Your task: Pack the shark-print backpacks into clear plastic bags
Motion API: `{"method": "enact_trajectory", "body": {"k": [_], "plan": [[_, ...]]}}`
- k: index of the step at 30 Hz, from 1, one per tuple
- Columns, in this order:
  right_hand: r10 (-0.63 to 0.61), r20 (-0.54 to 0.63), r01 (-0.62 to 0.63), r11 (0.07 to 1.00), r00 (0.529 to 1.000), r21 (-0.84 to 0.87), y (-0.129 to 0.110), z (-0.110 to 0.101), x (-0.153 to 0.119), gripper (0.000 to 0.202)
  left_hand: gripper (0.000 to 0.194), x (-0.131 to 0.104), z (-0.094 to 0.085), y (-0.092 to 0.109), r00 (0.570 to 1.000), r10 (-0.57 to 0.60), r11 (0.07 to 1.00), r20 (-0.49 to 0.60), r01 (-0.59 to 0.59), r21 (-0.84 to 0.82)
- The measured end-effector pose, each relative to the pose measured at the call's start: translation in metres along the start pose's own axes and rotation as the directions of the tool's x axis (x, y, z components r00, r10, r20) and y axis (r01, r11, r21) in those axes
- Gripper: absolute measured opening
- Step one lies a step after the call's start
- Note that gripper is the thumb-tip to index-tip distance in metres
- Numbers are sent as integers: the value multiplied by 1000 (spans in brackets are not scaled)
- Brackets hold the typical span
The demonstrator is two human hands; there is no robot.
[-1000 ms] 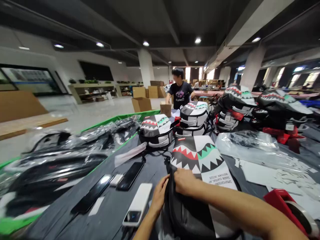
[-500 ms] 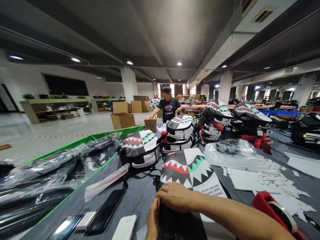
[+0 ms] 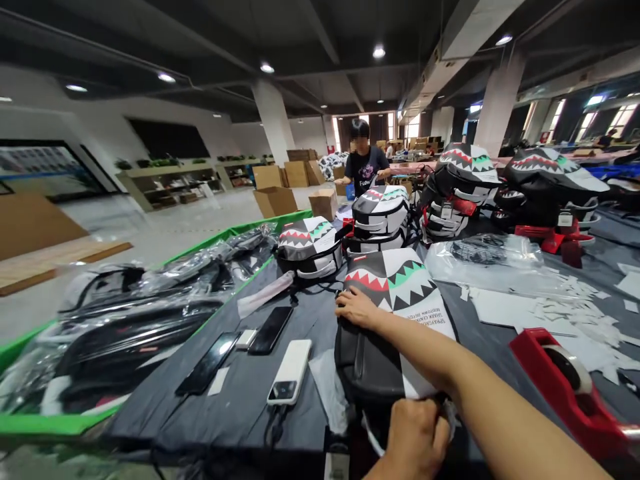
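A backpack [image 3: 390, 360] in black, grey and white, with a red and green shark-teeth print, lies front side up before me on the dark cloth. My right hand [image 3: 357, 308] reaches across it, fingers bent over its left edge. At the near end, my left hand [image 3: 416, 433] is closed in a fist against the backpack's edge; whatever small part is between the fingers is hidden. Clear plastic [image 3: 330, 387] and a strap show beside the backpack's lower left.
Several shark-print backpacks [image 3: 310, 247] stand behind. Phones [image 3: 271, 330] and a white power bank [image 3: 290, 372] lie left. On the right are a red tape dispenser [image 3: 565, 387] and paper scraps [image 3: 575, 313]. A green-edged bin [image 3: 30, 423] holds plastic-wrapped bags. A co-worker [image 3: 364, 160] stands beyond.
My left hand has gone from the backpack's left side to its near end. My right hand stays at the left edge. The view has tilted down, and the co-worker's hand has left the carton.
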State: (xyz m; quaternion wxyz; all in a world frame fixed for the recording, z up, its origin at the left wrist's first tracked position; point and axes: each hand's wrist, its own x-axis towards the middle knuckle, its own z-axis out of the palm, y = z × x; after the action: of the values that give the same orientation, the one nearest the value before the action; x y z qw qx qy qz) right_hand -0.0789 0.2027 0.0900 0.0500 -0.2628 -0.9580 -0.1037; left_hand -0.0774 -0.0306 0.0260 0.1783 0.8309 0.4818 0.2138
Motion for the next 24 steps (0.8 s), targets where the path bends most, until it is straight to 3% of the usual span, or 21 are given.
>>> {"method": "enact_trajectory", "body": {"k": [3, 5, 7, 9, 11, 13, 14, 16, 17, 18, 21, 24], "plan": [[21, -76, -12, 994, 997, 109, 0, -28, -50, 26, 27, 36, -4, 30, 994, -105, 994, 33, 105, -6], [19, -207, 22, 981, 978, 194, -3, -47, -115, 27, 34, 45, -15, 28, 990, -144, 986, 10, 144, -83], [14, -368, 44, 988, 930, 149, -13, -59, -189, 24, 35, 48, -19, 23, 991, -129, 980, -31, 123, -155], [8, -441, 48, 992, 898, 116, -29, -57, -252, 24, 34, 48, -14, 21, 993, -69, 990, -101, 55, -131], [85, -492, -30, 993, 867, 118, -48, -44, -290, 31, 31, 47, -5, 27, 982, 36, 999, -188, -40, -18], [188, -580, -133, 982, 792, 136, -67, -26, -303, 35, 26, 45, 2, 36, 938, 214, 976, -272, -192, 107], [238, -633, -176, 971, 737, 160, -76, -17, -301, 36, 24, 44, 2, 39, 890, 322, 945, -323, -286, 157], [348, -709, -231, 938, 613, 260, -91, -3, -294, 34, 18, 43, -3, 39, 754, 503, 864, -423, -434, 254], [417, -721, -244, 909, 554, 339, -98, 2, -290, 31, 18, 44, -9, 35, 697, 552, 834, -457, -454, 314], [493, -716, -248, 870, 494, 427, -103, 6, -288, 27, 20, 46, -16, 28, 668, 579, 814, -468, -441, 379], [716, -614, -292, 697, 332, 656, -104, 13, -294, 11, 20, 54, -33, 3, 668, 670, 710, -323, -451, 540], [875, -449, -355, 483, 179, 800, -69, 14, -306, 24, 24, 55, -36, -15, 584, 794, 561, -170, -594, 577]]}}
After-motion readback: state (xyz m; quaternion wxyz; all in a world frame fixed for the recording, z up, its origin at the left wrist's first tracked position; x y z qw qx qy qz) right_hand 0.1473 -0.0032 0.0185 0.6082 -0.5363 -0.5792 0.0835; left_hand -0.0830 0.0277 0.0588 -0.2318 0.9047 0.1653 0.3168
